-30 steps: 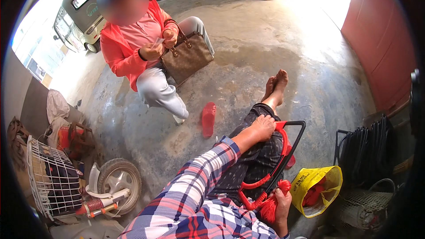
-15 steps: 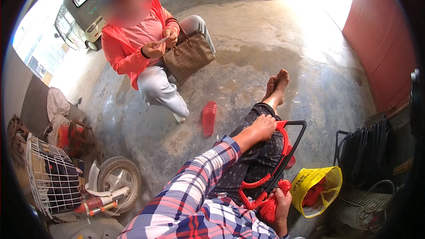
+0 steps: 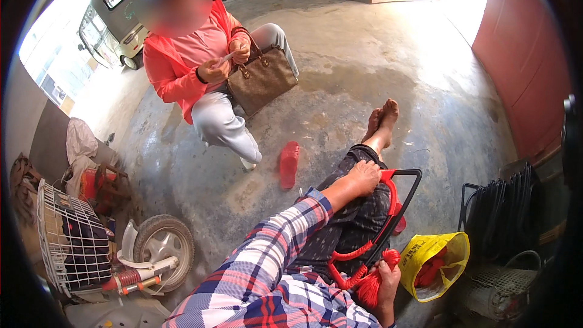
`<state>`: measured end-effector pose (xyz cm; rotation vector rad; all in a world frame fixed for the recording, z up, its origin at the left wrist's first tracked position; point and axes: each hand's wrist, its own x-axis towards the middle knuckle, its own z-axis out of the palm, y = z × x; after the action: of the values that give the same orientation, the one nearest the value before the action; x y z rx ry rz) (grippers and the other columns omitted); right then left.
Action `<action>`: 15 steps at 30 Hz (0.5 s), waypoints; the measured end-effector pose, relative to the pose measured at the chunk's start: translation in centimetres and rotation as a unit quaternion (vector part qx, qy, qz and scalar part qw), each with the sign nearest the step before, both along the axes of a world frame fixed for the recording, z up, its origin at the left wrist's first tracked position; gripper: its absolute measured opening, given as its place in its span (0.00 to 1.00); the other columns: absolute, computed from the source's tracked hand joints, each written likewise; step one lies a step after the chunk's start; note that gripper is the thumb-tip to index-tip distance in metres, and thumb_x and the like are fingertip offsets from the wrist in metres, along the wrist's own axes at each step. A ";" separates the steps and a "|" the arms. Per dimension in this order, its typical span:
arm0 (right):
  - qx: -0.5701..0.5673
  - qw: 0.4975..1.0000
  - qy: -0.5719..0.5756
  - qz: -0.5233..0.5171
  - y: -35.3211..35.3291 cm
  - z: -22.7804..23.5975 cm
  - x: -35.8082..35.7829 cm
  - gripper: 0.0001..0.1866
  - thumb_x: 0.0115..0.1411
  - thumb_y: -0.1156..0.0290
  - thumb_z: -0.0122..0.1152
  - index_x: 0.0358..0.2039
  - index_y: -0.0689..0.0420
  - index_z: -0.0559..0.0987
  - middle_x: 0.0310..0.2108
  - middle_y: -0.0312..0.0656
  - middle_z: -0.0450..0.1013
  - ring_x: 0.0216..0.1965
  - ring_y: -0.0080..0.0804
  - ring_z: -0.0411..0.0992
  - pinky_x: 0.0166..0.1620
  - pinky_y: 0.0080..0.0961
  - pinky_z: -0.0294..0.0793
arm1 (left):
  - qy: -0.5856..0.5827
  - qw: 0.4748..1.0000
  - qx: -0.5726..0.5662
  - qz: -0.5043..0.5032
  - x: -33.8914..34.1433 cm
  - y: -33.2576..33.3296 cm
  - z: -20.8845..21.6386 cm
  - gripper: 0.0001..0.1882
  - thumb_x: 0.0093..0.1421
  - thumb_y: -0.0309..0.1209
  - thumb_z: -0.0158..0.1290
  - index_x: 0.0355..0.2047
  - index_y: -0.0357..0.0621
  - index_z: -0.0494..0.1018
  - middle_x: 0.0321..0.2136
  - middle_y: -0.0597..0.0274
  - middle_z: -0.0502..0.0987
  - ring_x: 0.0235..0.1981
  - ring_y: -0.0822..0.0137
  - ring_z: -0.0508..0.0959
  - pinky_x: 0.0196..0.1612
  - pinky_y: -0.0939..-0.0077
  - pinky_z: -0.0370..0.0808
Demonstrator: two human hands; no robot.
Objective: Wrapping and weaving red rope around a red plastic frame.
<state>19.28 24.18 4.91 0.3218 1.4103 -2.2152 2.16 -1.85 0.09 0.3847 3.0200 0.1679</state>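
Note:
A black metal frame lies across my lap, with red cord wrapped along several of its bars. My left hand is closed at the frame's far end, its fingers curled against the red-wrapped corner. What lies under those fingers is hidden. Nearer my body, my right hand grips a thick bundle of loose red cord beside the frame's near end. My legs in dark patterned trousers stretch forward under the frame, feet bare.
A yellow bag holding red cord stands at my right, by folded black frames and a wire basket. A person in a coral jacket sits opposite with a brown handbag. A red slipper and wheel are leftward.
The whole view has shifted slightly. Both my hands keep their places on the frame and the cord bundle, with no other clear change.

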 end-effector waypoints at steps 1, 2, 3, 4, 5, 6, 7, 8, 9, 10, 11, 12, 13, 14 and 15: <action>0.004 1.000 0.004 0.006 0.0 0.0 0.0 0.06 0.60 0.74 0.57 0.36 0.61 0.72 0.27 0.36 0.72 0.27 0.21 0.70 0.33 0.19 0.71 | 0.005 1.000 -0.003 -0.004 0.0 0.0 0.0 0.14 0.52 0.32 0.53 0.38 0.40 0.77 0.40 0.52 0.76 0.47 0.55 0.75 0.49 0.61 0.70; 0.002 1.000 0.003 0.005 0.0 0.0 0.0 0.06 0.60 0.74 0.57 0.36 0.61 0.72 0.27 0.36 0.72 0.27 0.21 0.70 0.33 0.19 0.71 | -0.002 1.000 -0.006 -0.001 0.0 0.0 -0.1 0.14 0.52 0.32 0.53 0.38 0.40 0.77 0.40 0.52 0.76 0.47 0.55 0.75 0.49 0.61 0.70; -0.004 1.000 -0.001 0.000 0.0 -0.1 0.0 0.06 0.60 0.74 0.57 0.36 0.62 0.72 0.27 0.36 0.72 0.27 0.21 0.70 0.33 0.19 0.71 | -0.002 1.000 -0.007 -0.002 0.0 0.0 -0.1 0.14 0.52 0.32 0.53 0.38 0.40 0.77 0.40 0.52 0.76 0.47 0.55 0.75 0.49 0.61 0.70; 0.001 1.000 0.002 0.005 0.0 -0.1 0.0 0.06 0.60 0.74 0.57 0.36 0.62 0.72 0.27 0.36 0.72 0.27 0.21 0.70 0.33 0.19 0.71 | 0.005 1.000 -0.005 -0.006 0.0 0.0 -0.1 0.14 0.52 0.32 0.53 0.38 0.40 0.77 0.40 0.52 0.76 0.47 0.55 0.75 0.49 0.61 0.70; 0.000 1.000 0.003 0.003 0.0 -0.1 0.0 0.06 0.60 0.74 0.57 0.36 0.62 0.72 0.27 0.36 0.72 0.27 0.21 0.70 0.33 0.19 0.71 | -0.001 1.000 -0.008 -0.002 0.0 0.0 -0.2 0.14 0.52 0.32 0.53 0.38 0.40 0.77 0.40 0.52 0.76 0.47 0.55 0.75 0.49 0.61 0.70; -0.007 1.000 0.003 -0.003 0.0 -0.1 0.0 0.06 0.60 0.74 0.57 0.36 0.61 0.72 0.27 0.36 0.72 0.27 0.21 0.70 0.33 0.19 0.71 | 0.001 1.000 -0.007 -0.003 0.0 0.0 -0.2 0.14 0.52 0.32 0.53 0.38 0.40 0.77 0.40 0.52 0.76 0.47 0.55 0.75 0.49 0.61 0.70; 0.000 1.000 0.005 0.001 0.0 -0.1 0.1 0.06 0.60 0.74 0.57 0.36 0.61 0.72 0.27 0.36 0.72 0.27 0.21 0.70 0.33 0.19 0.71 | 0.004 1.000 -0.005 -0.003 0.0 0.0 -0.1 0.15 0.52 0.32 0.53 0.38 0.40 0.77 0.40 0.52 0.76 0.47 0.55 0.75 0.49 0.61 0.70; -0.001 1.000 0.006 0.004 0.0 0.0 0.0 0.06 0.60 0.74 0.57 0.36 0.61 0.72 0.27 0.36 0.72 0.27 0.21 0.70 0.33 0.19 0.71 | 0.004 1.000 -0.005 -0.003 0.0 0.0 -0.1 0.15 0.52 0.32 0.53 0.38 0.40 0.77 0.40 0.52 0.76 0.47 0.55 0.75 0.49 0.61 0.70; -0.006 1.000 0.005 0.001 0.0 0.0 0.0 0.06 0.60 0.74 0.57 0.36 0.61 0.73 0.27 0.36 0.72 0.27 0.21 0.70 0.33 0.19 0.71 | -0.001 1.000 -0.004 -0.002 0.0 0.0 0.0 0.15 0.52 0.33 0.54 0.39 0.40 0.77 0.40 0.52 0.76 0.48 0.55 0.75 0.49 0.61 0.70; -0.001 1.000 0.008 0.007 0.0 0.0 0.0 0.06 0.60 0.74 0.57 0.36 0.61 0.73 0.27 0.36 0.72 0.27 0.21 0.70 0.33 0.19 0.71 | 0.001 1.000 0.000 -0.003 0.0 0.0 0.1 0.15 0.52 0.33 0.54 0.39 0.40 0.77 0.40 0.52 0.76 0.48 0.55 0.75 0.50 0.61 0.70; 0.003 1.000 0.007 0.013 0.0 0.1 0.0 0.06 0.60 0.73 0.57 0.36 0.61 0.73 0.27 0.36 0.72 0.27 0.21 0.70 0.33 0.19 0.71 | -0.005 1.000 -0.003 -0.001 0.1 0.0 0.2 0.15 0.52 0.33 0.54 0.39 0.40 0.77 0.40 0.52 0.76 0.48 0.55 0.75 0.50 0.61 0.70; 0.006 1.000 0.003 0.009 0.1 0.1 0.0 0.07 0.60 0.73 0.57 0.36 0.61 0.73 0.27 0.36 0.72 0.27 0.21 0.70 0.33 0.19 0.72 | -0.010 1.000 -0.003 0.000 0.1 0.0 0.3 0.15 0.51 0.33 0.54 0.39 0.40 0.77 0.41 0.53 0.76 0.48 0.55 0.75 0.50 0.62 0.70; 0.005 1.000 0.013 0.011 0.0 0.1 -0.1 0.07 0.60 0.73 0.57 0.36 0.61 0.73 0.27 0.36 0.72 0.27 0.21 0.70 0.33 0.19 0.72 | -0.005 1.000 -0.002 -0.004 0.1 0.0 0.4 0.15 0.51 0.33 0.55 0.39 0.40 0.77 0.41 0.53 0.76 0.48 0.56 0.75 0.50 0.62 0.71; 0.008 1.000 0.010 0.007 0.0 0.1 -0.1 0.07 0.60 0.73 0.57 0.36 0.61 0.73 0.27 0.36 0.72 0.27 0.21 0.70 0.33 0.19 0.71 | -0.006 1.000 -0.007 -0.008 0.1 0.0 0.5 0.15 0.51 0.33 0.55 0.39 0.40 0.77 0.41 0.53 0.76 0.48 0.56 0.75 0.50 0.62 0.71; 0.012 1.000 0.006 0.005 0.0 0.1 -0.1 0.07 0.60 0.73 0.57 0.36 0.61 0.73 0.27 0.36 0.72 0.27 0.21 0.70 0.33 0.19 0.71 | -0.007 1.000 -0.011 -0.008 0.1 0.0 0.5 0.15 0.51 0.33 0.55 0.39 0.40 0.77 0.40 0.53 0.76 0.48 0.56 0.75 0.49 0.62 0.71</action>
<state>19.20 24.18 5.02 0.3111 1.4432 -2.1964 2.24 -1.83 0.56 0.4042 3.0007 0.1351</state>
